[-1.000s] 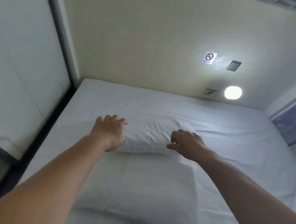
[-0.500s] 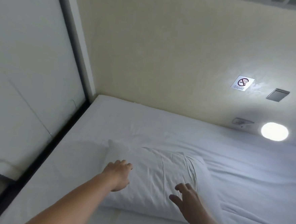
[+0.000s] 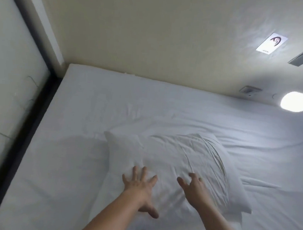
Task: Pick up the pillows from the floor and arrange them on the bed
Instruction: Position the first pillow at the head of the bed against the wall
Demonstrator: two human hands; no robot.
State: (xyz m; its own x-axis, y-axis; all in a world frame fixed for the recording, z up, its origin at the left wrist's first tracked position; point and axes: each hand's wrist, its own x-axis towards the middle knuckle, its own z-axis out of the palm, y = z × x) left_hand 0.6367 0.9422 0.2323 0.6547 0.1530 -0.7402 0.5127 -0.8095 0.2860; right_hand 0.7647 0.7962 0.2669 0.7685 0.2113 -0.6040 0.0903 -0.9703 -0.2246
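Both hands flat on a white pillow lying on the bed

The left hand (image 3: pixel 139 187) is spread wide, palm down, pressing the near left part of the pillow (image 3: pixel 177 163); just to its right the right hand (image 3: pixel 193 188) rests on the same pillow with fingers splayed and slightly curled, gripping nothing; the pillow stretches ahead of and to the right of both hands, wrinkled, lying on the white-sheeted bed (image 3: pixel 86 110); far ahead and right of the right hand a round wall light (image 3: pixel 296 102) glows.

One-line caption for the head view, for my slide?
Both open hands, left and right, press a white pillow onto the bed.
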